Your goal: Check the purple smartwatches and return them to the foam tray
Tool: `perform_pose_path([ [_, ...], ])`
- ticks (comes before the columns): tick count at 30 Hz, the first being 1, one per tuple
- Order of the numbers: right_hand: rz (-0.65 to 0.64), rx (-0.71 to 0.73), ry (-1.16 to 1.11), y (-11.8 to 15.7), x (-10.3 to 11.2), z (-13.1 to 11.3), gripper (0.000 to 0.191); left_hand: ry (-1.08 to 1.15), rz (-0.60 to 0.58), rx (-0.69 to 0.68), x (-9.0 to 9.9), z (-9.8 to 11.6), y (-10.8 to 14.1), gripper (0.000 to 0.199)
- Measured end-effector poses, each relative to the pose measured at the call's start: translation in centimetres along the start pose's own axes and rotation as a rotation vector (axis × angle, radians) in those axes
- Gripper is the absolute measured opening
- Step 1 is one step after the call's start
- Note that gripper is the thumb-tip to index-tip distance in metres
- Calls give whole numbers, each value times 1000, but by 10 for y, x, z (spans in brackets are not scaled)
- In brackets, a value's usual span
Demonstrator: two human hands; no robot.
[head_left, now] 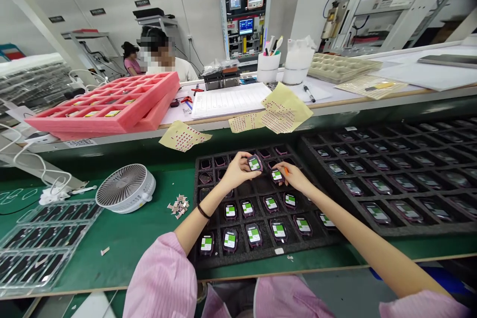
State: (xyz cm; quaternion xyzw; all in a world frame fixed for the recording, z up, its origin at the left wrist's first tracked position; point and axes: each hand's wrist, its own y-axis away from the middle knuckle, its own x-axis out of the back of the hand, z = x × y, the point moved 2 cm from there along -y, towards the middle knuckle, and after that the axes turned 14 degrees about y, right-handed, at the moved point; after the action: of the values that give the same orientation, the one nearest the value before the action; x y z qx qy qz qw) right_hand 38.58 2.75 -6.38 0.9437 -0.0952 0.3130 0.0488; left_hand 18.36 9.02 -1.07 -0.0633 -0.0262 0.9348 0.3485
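My left hand [240,171] is closed on the edge of a smartwatch body [255,163] with a lit green-and-white screen, raised above a black foam tray [238,253]. My right hand [296,178] is closed around a slim orange tool [286,171], whose exact kind I cannot make out. Its fingertips are at the edge of a second lit smartwatch body [277,175]; whether they grip it is unclear. In the tray's near rows, several strapless watch bodies [254,234] show similar lit screens. Those in the far rows [220,161] look dark.
Another black foam tray [402,228] of watch bodies lies on the right. To the left are a white fan [126,189], small paper scraps [179,206] and clear plastic trays [48,243]. Yellow sticker sheets [285,109] hang from the shelf edge, near pink foam trays [149,92]. People sit beyond.
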Motion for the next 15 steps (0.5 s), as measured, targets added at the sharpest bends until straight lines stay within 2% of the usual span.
perform_pose_path([
  [3, -30, 50, -184, -1, 7, -23, 32, 145, 96, 6, 11, 22, 15, 57],
  [6, -147, 80, -461, 0, 12, -58, 35, 184, 132, 23, 18, 37, 26, 53],
  [8, -224, 107, -563, 1, 13, -82, 38, 177, 133, -2, 22, 43, 30, 52],
  [11, -291, 154, -548, 2, 11, -108, 41, 128, 121, -49, 29, 48, 33, 49],
  [15, -310, 213, -493, 1, 4, -118, 42, 70, 120, -38, 36, 50, 34, 33],
])
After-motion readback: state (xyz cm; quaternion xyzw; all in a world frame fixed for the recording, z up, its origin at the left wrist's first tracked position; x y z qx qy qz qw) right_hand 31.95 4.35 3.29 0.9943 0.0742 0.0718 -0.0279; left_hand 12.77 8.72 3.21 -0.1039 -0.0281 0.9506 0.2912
